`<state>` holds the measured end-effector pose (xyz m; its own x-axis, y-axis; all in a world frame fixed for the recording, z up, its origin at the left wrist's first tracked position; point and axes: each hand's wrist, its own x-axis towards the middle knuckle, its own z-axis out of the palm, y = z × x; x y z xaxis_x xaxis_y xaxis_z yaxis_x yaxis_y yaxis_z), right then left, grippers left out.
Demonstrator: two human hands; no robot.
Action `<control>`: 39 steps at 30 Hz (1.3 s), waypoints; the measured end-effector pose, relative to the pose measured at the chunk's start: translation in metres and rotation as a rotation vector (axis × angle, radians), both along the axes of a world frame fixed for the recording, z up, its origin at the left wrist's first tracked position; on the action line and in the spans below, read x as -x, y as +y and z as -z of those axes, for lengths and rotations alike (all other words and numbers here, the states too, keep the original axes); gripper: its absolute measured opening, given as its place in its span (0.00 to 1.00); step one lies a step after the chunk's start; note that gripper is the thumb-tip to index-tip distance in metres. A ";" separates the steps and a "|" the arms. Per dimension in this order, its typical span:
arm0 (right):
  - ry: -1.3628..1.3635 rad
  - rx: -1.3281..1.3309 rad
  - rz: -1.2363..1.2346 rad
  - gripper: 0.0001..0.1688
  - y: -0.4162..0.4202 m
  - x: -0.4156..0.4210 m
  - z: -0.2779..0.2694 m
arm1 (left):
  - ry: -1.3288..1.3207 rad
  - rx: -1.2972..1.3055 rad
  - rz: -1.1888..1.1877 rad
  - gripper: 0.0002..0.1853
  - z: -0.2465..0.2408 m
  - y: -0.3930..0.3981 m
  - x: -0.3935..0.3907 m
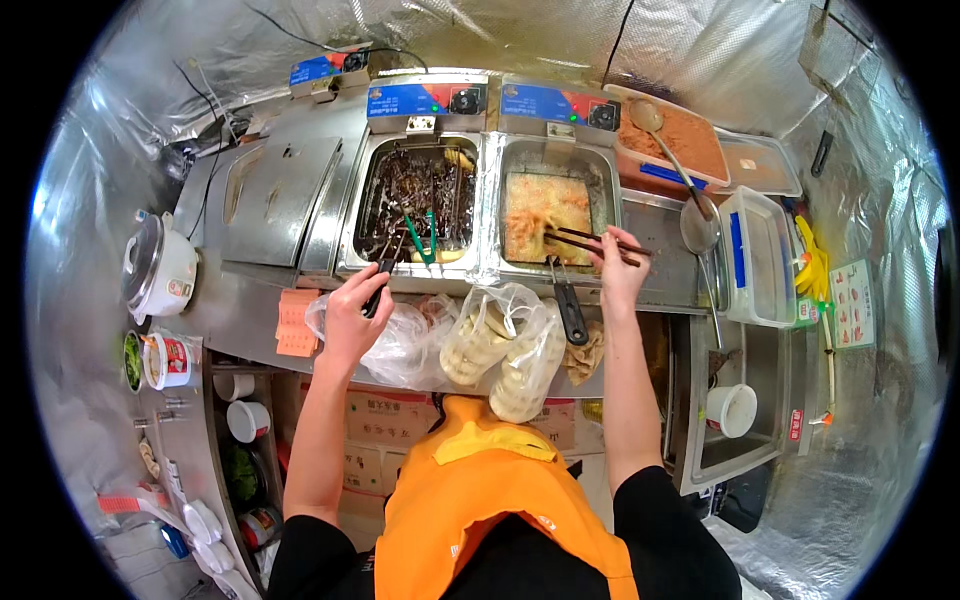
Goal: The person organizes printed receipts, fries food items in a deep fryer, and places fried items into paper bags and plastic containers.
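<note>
My left hand (358, 300) grips the black handle of a wire fry basket (386, 169) that sits in the left deep fryer (347, 238), which holds dark oil. Green-tipped tongs (422, 244) rest at that basket's front, beside a pale food piece (442, 256). Between the fingers of my right hand (624, 270) is a pair of dark chopsticks (592, 241). Their tips touch pale orange, bubbling food (551, 210) in the right deep fryer (611, 196). A second black basket handle (570, 311) juts over the front edge, left of my right hand, with nobody holding it.
Clear plastic bags of round pale food (480, 352) hang at the counter's front edge, beside orange papers (298, 322). Right of the fryers are a tub of reddish crumbs (675, 131), a strainer ladle (701, 229) and a clear bin (769, 262). A rice cooker (161, 266) stands left.
</note>
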<state>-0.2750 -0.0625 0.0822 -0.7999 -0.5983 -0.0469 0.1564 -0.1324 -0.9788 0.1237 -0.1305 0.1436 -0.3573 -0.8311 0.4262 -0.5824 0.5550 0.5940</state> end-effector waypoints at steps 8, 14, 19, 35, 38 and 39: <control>0.099 0.034 -0.034 0.09 -0.016 0.011 0.049 | -0.021 0.016 0.014 0.13 -0.001 -0.001 0.002; 0.109 0.004 0.002 0.09 -0.019 0.022 0.034 | -0.039 -0.046 0.025 0.12 -0.004 0.004 0.003; 0.248 -0.040 0.080 0.10 -0.018 0.024 0.022 | -0.040 0.027 0.017 0.12 -0.002 -0.001 -0.003; 0.130 0.097 -0.019 0.11 -0.026 0.014 0.011 | -0.031 -0.031 0.022 0.11 -0.007 -0.002 0.006; 0.240 -0.006 0.012 0.10 0.003 0.014 -0.040 | -0.033 -0.022 -0.023 0.12 -0.004 0.000 -0.006; 0.228 -0.006 0.050 0.09 0.020 0.013 -0.051 | -0.038 -0.033 -0.018 0.13 -0.003 0.004 -0.007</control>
